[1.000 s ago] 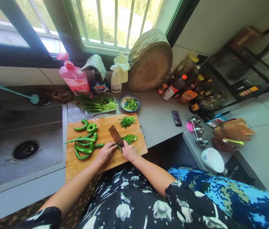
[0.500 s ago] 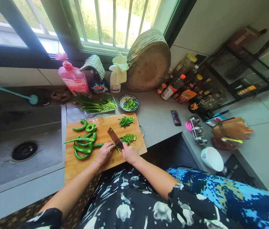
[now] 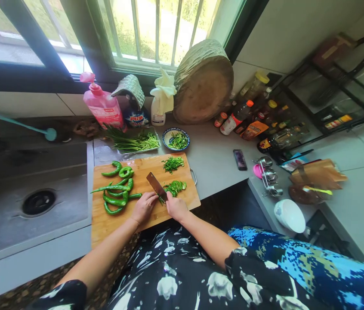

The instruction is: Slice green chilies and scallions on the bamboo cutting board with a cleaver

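My right hand (image 3: 177,209) grips the handle of a cleaver (image 3: 156,186), its blade tilted over the wooden cutting board (image 3: 114,230). Just left of the blade, my left hand (image 3: 143,207) has its fingers curled down on a green chili pepper, mostly hidden under them. Sliced green pepper (image 3: 176,187) lies right of the blade, and a pile of chopped greens (image 3: 173,163) is farther back. Several whole green peppers (image 3: 117,199) lie on the board's left part.
Behind the board are a tray of green stalks (image 3: 137,141) and a blue-rimmed bowl (image 3: 175,139) holding cut greens. The sink (image 3: 56,172) is on the left. Sauce bottles (image 3: 236,117), a phone (image 3: 240,159) and a white bowl (image 3: 289,215) are on the right.
The whole view has shifted slightly, with the counter things appearing a little farther right. Both hands and the cleaver keep nearly the same place on the board.
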A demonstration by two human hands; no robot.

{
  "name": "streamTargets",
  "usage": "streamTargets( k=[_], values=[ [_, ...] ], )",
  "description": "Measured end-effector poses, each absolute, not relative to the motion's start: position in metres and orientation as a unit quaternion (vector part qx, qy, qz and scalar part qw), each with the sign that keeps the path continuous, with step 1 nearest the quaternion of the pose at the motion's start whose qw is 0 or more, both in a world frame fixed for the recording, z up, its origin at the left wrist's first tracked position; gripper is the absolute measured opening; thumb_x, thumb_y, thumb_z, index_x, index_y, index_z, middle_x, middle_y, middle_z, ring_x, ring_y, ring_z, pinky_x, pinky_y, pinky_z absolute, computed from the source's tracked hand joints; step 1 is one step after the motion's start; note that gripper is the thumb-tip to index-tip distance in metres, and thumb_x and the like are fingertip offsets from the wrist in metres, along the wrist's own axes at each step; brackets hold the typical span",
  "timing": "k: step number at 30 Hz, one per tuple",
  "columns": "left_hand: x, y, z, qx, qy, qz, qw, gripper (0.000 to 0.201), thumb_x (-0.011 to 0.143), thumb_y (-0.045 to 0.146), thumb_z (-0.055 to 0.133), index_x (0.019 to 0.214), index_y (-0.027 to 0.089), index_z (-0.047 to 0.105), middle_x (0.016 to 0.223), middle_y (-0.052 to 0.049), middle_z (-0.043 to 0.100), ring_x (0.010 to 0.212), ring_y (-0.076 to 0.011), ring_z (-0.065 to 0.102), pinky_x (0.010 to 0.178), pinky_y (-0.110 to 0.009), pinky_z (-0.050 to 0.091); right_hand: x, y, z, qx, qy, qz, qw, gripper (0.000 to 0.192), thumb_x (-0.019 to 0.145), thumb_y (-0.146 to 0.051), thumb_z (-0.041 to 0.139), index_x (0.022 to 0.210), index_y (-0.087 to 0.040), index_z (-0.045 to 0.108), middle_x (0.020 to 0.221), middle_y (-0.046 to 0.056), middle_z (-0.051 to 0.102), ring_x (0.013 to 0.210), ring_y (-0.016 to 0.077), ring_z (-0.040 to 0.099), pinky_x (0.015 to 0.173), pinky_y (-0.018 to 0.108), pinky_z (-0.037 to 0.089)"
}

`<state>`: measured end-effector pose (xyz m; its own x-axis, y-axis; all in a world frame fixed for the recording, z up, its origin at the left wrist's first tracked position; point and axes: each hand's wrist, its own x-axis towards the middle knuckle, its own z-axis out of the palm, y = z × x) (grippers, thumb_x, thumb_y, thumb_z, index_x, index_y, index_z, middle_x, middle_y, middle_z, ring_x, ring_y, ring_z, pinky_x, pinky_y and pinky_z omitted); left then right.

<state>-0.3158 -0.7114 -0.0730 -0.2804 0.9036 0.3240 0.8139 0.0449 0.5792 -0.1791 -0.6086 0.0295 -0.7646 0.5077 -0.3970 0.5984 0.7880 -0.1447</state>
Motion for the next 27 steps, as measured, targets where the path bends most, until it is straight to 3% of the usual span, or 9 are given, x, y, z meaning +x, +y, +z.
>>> streamTargets(
  k=[14, 21, 27],
  values=[
    [-0.316, -0.697, -0.071, 0.614, 0.728, 0.283, 0.113, 0.022, 0.080, 0.014, 0.041, 0.091, 0.018, 0.060, 0.088, -0.007, 0.061, 0.080, -0.0174, 0.059, 0.074, -0.029, 0.050, -0.186, -0.602, 0.026, 0.331, 0.919, -0.145, 0.156, 0.039, 0.088, -0.026, 0.039, 0.125, -0.015, 0.036, 0.082, 0.011, 0.067, 0.076, 0.0235, 0.065, 0.065, 0.031, 0.048],
    [-0.320, -0.695, -0.074, 0.613, 0.717, 0.324, 0.072, 0.027, 0.087, 0.023, 0.036, 0.099, 0.018, 0.060, 0.098, -0.008, 0.063, 0.090, -0.0179, 0.059, 0.082, -0.031, 0.049, -0.176, -0.592, 0.028, 0.365, 0.906, -0.157, 0.145, 0.043, 0.089, -0.030, 0.039, 0.129, -0.014, 0.035, 0.088, 0.012, 0.067, 0.081, 0.0226, 0.064, 0.068, 0.030, 0.047],
    [-0.323, -0.714, -0.080, 0.604, 0.710, 0.342, 0.120, 0.031, 0.088, 0.028, 0.034, 0.099, 0.021, 0.062, 0.104, -0.006, 0.063, 0.095, -0.0163, 0.058, 0.087, -0.031, 0.048, -0.176, -0.593, 0.028, 0.367, 0.903, -0.157, 0.157, 0.043, 0.090, -0.031, 0.038, 0.129, -0.014, 0.034, 0.090, 0.013, 0.067, 0.081, 0.0224, 0.064, 0.069, 0.031, 0.047]
  ],
)
